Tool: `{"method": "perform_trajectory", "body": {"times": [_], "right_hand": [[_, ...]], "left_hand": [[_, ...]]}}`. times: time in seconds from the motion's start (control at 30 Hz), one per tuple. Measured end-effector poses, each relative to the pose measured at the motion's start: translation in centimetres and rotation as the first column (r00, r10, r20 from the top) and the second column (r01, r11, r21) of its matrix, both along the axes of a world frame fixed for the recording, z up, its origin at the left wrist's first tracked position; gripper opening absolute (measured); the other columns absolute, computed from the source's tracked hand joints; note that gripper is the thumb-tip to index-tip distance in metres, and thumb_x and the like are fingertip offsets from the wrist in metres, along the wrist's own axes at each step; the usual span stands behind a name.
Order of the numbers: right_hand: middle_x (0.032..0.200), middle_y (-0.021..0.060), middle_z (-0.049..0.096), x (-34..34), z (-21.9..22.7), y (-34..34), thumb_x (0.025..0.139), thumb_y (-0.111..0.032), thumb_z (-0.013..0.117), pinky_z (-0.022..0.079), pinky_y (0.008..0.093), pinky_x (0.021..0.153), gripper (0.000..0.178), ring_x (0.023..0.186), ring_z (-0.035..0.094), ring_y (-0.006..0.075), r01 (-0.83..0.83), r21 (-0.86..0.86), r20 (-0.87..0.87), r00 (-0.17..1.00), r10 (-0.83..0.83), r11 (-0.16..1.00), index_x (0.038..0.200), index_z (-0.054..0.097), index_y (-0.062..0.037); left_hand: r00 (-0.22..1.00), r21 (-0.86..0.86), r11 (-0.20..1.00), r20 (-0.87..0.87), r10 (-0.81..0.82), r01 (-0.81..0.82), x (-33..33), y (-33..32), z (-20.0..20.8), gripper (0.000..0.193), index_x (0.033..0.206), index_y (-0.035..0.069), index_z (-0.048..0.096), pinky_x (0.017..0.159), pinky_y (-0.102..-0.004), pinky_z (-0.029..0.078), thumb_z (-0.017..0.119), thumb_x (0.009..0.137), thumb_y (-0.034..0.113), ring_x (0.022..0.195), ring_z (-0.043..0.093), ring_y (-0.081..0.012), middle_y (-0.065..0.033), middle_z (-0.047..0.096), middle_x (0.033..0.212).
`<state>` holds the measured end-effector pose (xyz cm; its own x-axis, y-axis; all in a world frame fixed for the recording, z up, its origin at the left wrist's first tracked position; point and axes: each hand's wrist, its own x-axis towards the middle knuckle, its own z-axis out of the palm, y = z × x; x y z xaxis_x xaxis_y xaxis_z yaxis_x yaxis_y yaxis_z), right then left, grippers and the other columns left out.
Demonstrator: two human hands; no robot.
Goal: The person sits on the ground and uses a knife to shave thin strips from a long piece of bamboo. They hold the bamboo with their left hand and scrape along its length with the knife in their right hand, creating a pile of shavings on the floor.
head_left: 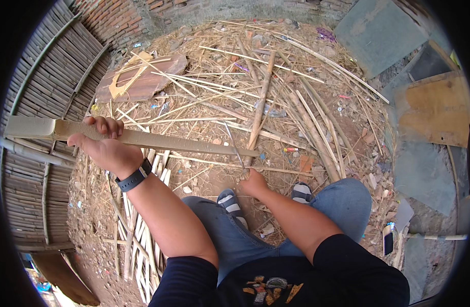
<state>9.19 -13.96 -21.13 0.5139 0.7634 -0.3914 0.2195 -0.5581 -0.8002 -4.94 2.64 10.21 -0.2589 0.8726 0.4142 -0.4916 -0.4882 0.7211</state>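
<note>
Looking at dirt ground, rough, strewn with dry fibre and rubble. Fenced at left by a cane wall, ribbed and weathered. Can see a flat grey panel leaning at upper right.

Would count plenty of strips as done, going by the pale, straight, narrow pile at lower left. Have one slat in work, up off the ground, spanning from far left to just ahead of the knees: long, pale, matte, with a node ridge near the outer end. Would call it partway, with more splitting or trimming likely left; can't tell how much.

Crossing slat near its inner end with a knife, thin, metallic; can't confirm contact. Holding slat in left hand, grip wrapped round it, thumb nearside, fingertips over far edge. Holding knife in right hand, grip closed to a fist, handle mostly hidden
</note>
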Motion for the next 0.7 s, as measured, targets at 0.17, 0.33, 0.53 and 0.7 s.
{"method": "perform_trajectory", "body": {"times": [0.17, 0.33, 0.53, 0.7], "right_hand": [[0.095, 0.0246, 0.067, -0.1, -1.5, 1.0, 0.074, -0.023, 0.067, 0.051, 0.0433, 0.08, 0.05, 0.089, 0.065, 0.0392, -0.009, 0.029, 0.072, 0.997, 0.007, 1.0, 0.116, 0.056, 0.002], [0.1, 0.0255, 0.066, -1.2, 1.7, 1.8, 0.074, -0.024, 0.067, 0.051, 0.0429, 0.083, 0.053, 0.094, 0.065, 0.0391, -0.035, 0.198, 0.037, 0.999, 0.028, 0.98, 0.119, 0.055, 0.0017], [0.101, 0.0288, 0.065, -0.3, -1.5, 0.6, 0.075, -0.025, 0.069, 0.05, 0.0466, 0.087, 0.05, 0.099, 0.063, 0.0432, 0.016, 0.034, 0.04, 0.999, -0.017, 0.999, 0.114, 0.056, 0.0039], [0.103, 0.0265, 0.066, -0.2, -1.3, 1.2, 0.075, -0.025, 0.068, 0.051, 0.0444, 0.085, 0.054, 0.097, 0.064, 0.0395, -0.03, 0.01, 0.055, 0.998, 0.029, 1.0, 0.12, 0.054, 0.0024]], "left_hand": [[0.999, 0.016, 0.999, 0.022, -0.028, 0.028, 0.6, 0.1, -0.1, 0.06, 0.091, 0.01, 0.049, 0.056, -0.0225, 0.027, 0.032, 0.096, 0.067, 0.056, 0.034, -0.0097, 0.0019, 0.04, 0.067], [0.999, 0.055, 0.998, -0.015, -0.043, 0.043, 0.8, -0.3, 0.1, 0.06, 0.091, 0.01, 0.05, 0.056, -0.0234, 0.028, 0.031, 0.096, 0.067, 0.056, 0.034, -0.0099, 0.0017, 0.04, 0.068], [1.0, 0.025, 1.0, -0.014, 0.006, -0.005, 0.3, -0.1, 0.0, 0.06, 0.092, 0.011, 0.05, 0.056, -0.0236, 0.028, 0.03, 0.096, 0.067, 0.056, 0.034, -0.0096, 0.0018, 0.041, 0.068], [0.999, 0.06, 0.997, -0.008, -0.043, 0.044, 0.4, 0.2, -0.2, 0.059, 0.091, 0.011, 0.05, 0.056, -0.0236, 0.028, 0.03, 0.097, 0.066, 0.055, 0.033, -0.0095, 0.002, 0.04, 0.067]]}}
